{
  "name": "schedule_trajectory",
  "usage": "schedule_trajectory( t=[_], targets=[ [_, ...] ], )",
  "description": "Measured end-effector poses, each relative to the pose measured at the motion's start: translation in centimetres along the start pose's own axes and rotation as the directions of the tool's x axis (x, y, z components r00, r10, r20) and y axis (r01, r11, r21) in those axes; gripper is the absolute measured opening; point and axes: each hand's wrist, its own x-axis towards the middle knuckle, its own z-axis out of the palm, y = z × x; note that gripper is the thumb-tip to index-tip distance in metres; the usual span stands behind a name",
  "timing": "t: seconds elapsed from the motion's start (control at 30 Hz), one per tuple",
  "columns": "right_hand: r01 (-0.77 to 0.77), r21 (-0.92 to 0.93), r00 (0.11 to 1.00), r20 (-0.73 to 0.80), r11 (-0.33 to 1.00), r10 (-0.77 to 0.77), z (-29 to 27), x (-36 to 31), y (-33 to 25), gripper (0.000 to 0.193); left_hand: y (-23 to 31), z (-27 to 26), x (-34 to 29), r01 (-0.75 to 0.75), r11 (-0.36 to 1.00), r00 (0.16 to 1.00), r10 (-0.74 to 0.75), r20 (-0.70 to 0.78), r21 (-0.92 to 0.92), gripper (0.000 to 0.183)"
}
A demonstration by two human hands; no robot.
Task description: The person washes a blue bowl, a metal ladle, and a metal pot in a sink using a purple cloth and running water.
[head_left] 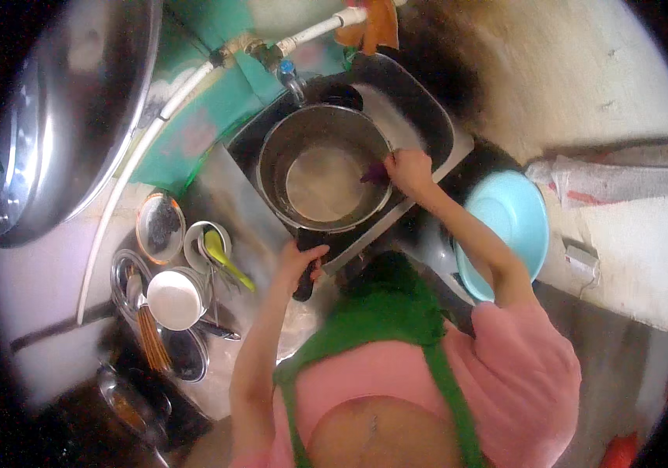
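A deep metal pot (325, 186) stands tilted slightly toward me over the sink (441, 129), its round inside in view. My left hand (300, 264) is wrapped round the pot's black handle (303, 285) at the near side. At the pot's right rim my right hand (409, 173) is closed on a small dark purple cloth or scrubber (374, 173), which reaches against the inner wall. Its exact kind is hard to make out. The faucet (293, 84) with a blue top rises just behind the pot.
Left of the sink, a counter holds a white mug (175, 299), a cup with a lime-green spoon (225, 257), a bowl (160, 227) and chopsticks (152, 338). A light-blue basin (515, 226) stands at my right. A large metal lid or pan (108, 117) looms at upper left.
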Motion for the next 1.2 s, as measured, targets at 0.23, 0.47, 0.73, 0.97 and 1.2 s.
schedule_trajectory(
  t=[0.23,0.47,0.73,0.97,1.2],
  targets=[
    [0.119,0.114,0.989,0.070,0.986,-0.127,-3.1,-7.4,-6.7,0.032,0.6,3.5,-0.8,-0.040,0.999,0.991,0.043,0.129,-0.022,0.015],
    [0.148,0.296,0.988,-0.084,0.944,-0.128,-2.7,-8.1,-12.2,0.028,2.9,5.4,-1.5,-0.071,0.985,0.994,0.084,0.076,-0.155,0.014],
    [0.334,0.300,0.942,-0.078,0.894,-0.326,-1.9,-3.9,-2.4,0.019,6.0,2.7,1.6,0.169,0.957,0.967,-0.116,0.225,-0.234,0.019],
    [0.131,0.206,0.975,0.150,0.970,-0.164,-3.0,1.7,5.2,0.021,6.6,1.2,3.3,0.189,0.955,0.969,-0.144,0.201,-0.229,0.034],
    [0.281,0.710,0.925,-0.021,0.646,-0.379,-7.0,4.2,-4.1,0.018,8.2,2.0,2.4,0.314,0.853,0.927,-0.179,0.330,-0.416,0.059]
  ],
)
